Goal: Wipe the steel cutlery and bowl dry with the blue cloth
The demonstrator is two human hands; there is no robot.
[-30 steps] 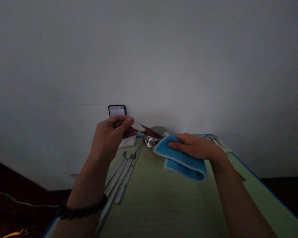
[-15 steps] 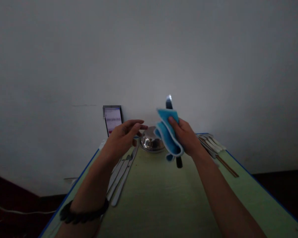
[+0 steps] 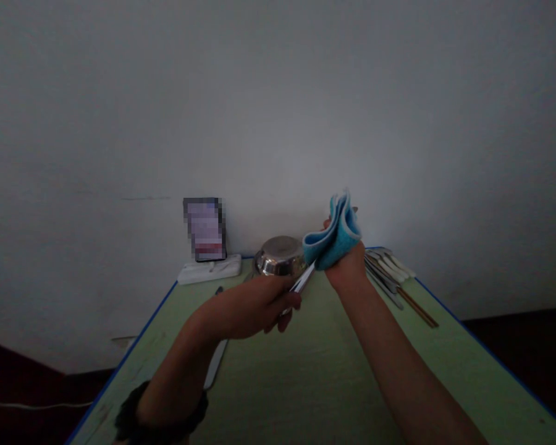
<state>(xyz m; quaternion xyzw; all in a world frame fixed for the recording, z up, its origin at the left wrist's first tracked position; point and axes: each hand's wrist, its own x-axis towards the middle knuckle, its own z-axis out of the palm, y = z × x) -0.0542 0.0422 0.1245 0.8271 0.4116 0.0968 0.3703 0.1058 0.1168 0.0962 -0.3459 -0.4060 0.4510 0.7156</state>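
Note:
My left hand (image 3: 271, 303) is closed on the shiny metal end of a knife (image 3: 304, 280), in front of the steel bowl. The knife slants up and to the right into a folded blue cloth (image 3: 336, 238) with pale edging. My right hand (image 3: 347, 264) grips that cloth, wrapped about the knife's upper part. Most of the right fingers and the knife's far end are hidden behind the cloth. Behind both hands an upside-down steel bowl (image 3: 282, 248) rests on the green table (image 3: 301, 383).
Several pieces of cutlery (image 3: 389, 266) and brown chopsticks (image 3: 418, 307) lie at the table's right. Under my left forearm, more cutlery (image 3: 217, 364) is partly hidden. A phone (image 3: 207, 228) stands on a white base (image 3: 210, 269) against the wall.
My left hand, empty before, has come right and down and taken hold of the knife. The knife, formerly near upright with its black handle down, has turned; the cloth has shifted right and up.

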